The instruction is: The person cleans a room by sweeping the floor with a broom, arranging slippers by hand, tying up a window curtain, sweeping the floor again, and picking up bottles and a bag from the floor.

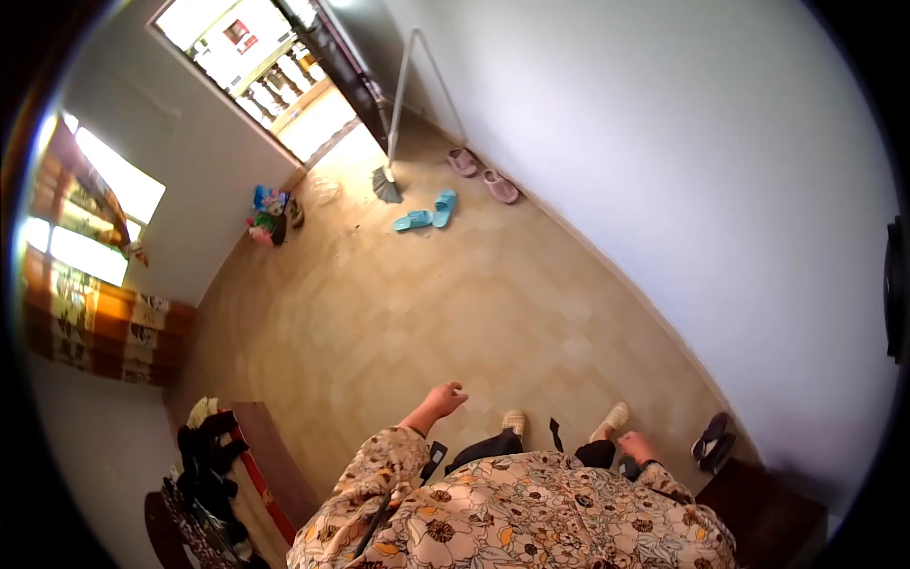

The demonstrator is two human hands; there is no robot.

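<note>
My left hand point(444, 398) hangs out in front of me over the tiled floor, fingers loosely curled, with nothing in it. My right hand point(637, 446) is low by my right hip, fingers bent, and seems to hold nothing. Both arms wear a floral-print sleeve. My feet in light slippers point(616, 417) stand on the floor just below the hands. A small dark scrap point(556, 434) lies on the floor between my feet.
A broom point(389, 180) leans near the doorway. Blue slippers point(427, 213) and pink slippers point(483, 175) lie by the white wall. Dark sandals point(711, 441) sit at right. A brown bench with clothes point(213, 455) stands at left, a pile of items point(270, 213) by the far wall.
</note>
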